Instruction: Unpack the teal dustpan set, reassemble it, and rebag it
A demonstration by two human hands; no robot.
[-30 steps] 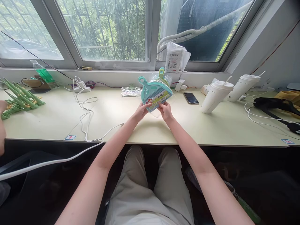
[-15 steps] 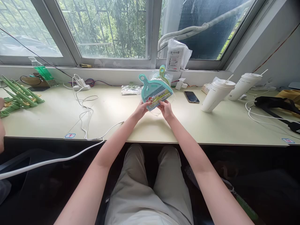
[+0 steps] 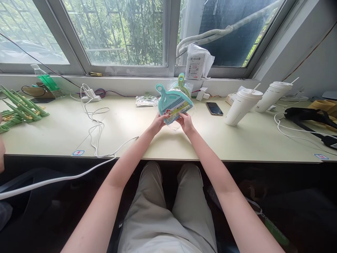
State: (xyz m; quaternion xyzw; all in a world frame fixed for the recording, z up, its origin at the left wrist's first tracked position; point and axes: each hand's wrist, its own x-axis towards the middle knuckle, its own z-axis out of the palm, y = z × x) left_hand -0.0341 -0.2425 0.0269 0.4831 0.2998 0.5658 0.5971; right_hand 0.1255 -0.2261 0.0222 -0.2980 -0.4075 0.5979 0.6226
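Note:
A small teal dustpan-and-brush set in a clear plastic bag, with a yellow label across its lower edge, is held upright over the pale desk. My left hand pinches its lower left corner and my right hand pinches its lower right corner. A green brush handle sticks up behind the dustpan. Both forearms reach out from the bottom of the view above my lap.
Two white lidded cups with straws stand at right beside a phone. A white cable trails across the left. Green plastic pieces lie far left; a small bagged item and white packet sit near the window.
The packaged set has stayed between my hands, shifting only slightly as my head moved. A person's hand at the far left edge has drawn back out of view.

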